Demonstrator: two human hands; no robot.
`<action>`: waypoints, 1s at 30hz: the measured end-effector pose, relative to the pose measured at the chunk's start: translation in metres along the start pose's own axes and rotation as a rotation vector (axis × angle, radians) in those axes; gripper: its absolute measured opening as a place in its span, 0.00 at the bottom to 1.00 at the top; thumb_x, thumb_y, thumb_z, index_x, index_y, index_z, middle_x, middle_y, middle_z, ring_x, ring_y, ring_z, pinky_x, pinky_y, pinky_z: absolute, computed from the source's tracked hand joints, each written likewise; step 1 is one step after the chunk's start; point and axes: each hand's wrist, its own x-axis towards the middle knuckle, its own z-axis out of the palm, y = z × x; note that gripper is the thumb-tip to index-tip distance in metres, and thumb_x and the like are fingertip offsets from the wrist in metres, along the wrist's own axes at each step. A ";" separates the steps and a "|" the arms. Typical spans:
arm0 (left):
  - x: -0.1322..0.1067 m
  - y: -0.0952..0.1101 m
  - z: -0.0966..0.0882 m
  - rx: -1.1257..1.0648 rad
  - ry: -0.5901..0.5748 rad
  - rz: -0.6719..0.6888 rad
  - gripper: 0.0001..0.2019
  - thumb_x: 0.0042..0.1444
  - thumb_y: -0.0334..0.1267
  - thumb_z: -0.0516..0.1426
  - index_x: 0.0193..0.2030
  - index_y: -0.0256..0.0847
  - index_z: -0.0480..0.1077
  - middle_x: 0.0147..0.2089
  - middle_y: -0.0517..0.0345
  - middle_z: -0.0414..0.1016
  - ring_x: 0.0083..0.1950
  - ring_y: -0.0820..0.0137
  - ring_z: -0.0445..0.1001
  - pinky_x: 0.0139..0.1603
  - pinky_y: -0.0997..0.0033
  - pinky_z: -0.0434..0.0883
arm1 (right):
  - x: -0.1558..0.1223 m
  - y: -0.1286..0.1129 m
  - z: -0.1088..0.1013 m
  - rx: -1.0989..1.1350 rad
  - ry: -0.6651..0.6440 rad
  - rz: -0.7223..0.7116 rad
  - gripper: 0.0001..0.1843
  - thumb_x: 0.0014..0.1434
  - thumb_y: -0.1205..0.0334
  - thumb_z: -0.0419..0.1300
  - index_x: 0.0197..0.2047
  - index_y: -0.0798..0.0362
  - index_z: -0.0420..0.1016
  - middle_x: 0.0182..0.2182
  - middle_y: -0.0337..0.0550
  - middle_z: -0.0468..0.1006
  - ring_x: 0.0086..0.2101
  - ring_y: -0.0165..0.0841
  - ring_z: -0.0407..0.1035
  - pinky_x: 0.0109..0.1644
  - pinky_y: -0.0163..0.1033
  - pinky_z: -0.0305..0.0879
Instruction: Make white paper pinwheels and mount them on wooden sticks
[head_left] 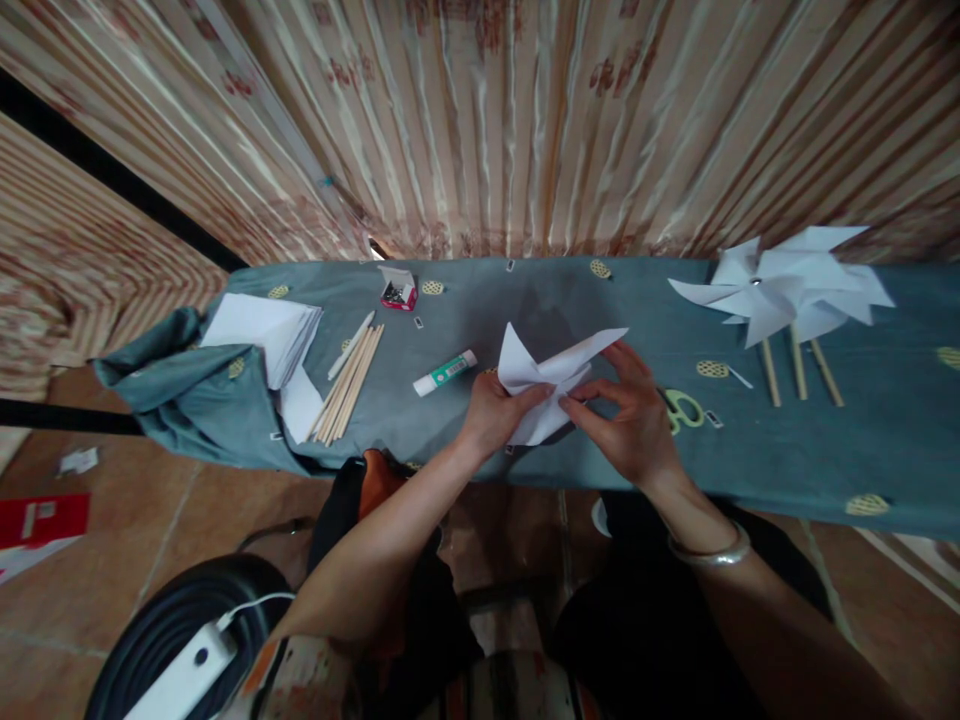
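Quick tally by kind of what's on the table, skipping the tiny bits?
Finished pinwheels: 3, going by their sticks
Folded paper, held by left hand and right hand: 1
Glue stick: 1
Scissors: 1
Pin box: 1
Paper stack: 1
Wooden stick bundle: 1
White pencil-like stick: 1
Total: 10

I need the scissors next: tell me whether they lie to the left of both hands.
No, the scissors lie right of the right hand, which holds the paper.
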 end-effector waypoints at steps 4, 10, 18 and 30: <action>-0.001 0.001 0.000 0.015 0.000 -0.003 0.12 0.43 0.39 0.69 0.35 0.36 0.80 0.39 0.50 0.84 0.39 0.61 0.81 0.43 0.64 0.77 | 0.001 0.000 0.001 0.017 -0.006 0.010 0.05 0.50 0.61 0.68 0.25 0.48 0.79 0.58 0.44 0.75 0.63 0.50 0.61 0.66 0.61 0.55; -0.002 0.002 0.001 0.001 0.006 -0.003 0.10 0.43 0.39 0.69 0.33 0.37 0.80 0.38 0.51 0.84 0.40 0.60 0.81 0.43 0.64 0.76 | 0.002 -0.002 0.002 0.017 -0.004 0.010 0.05 0.50 0.62 0.67 0.24 0.47 0.78 0.57 0.43 0.75 0.62 0.51 0.62 0.66 0.63 0.56; -0.001 0.002 0.001 -0.035 -0.004 0.007 0.08 0.44 0.36 0.69 0.33 0.38 0.81 0.38 0.51 0.84 0.41 0.60 0.81 0.44 0.64 0.76 | 0.004 -0.004 0.000 0.039 -0.028 0.010 0.09 0.54 0.58 0.66 0.23 0.45 0.76 0.53 0.42 0.77 0.59 0.50 0.65 0.65 0.64 0.58; -0.003 0.003 0.001 -0.025 -0.018 -0.024 0.10 0.42 0.38 0.69 0.33 0.37 0.80 0.38 0.51 0.84 0.40 0.61 0.81 0.43 0.65 0.76 | 0.006 -0.007 -0.002 0.071 -0.053 0.023 0.11 0.56 0.57 0.65 0.23 0.46 0.75 0.48 0.44 0.78 0.55 0.48 0.68 0.60 0.60 0.64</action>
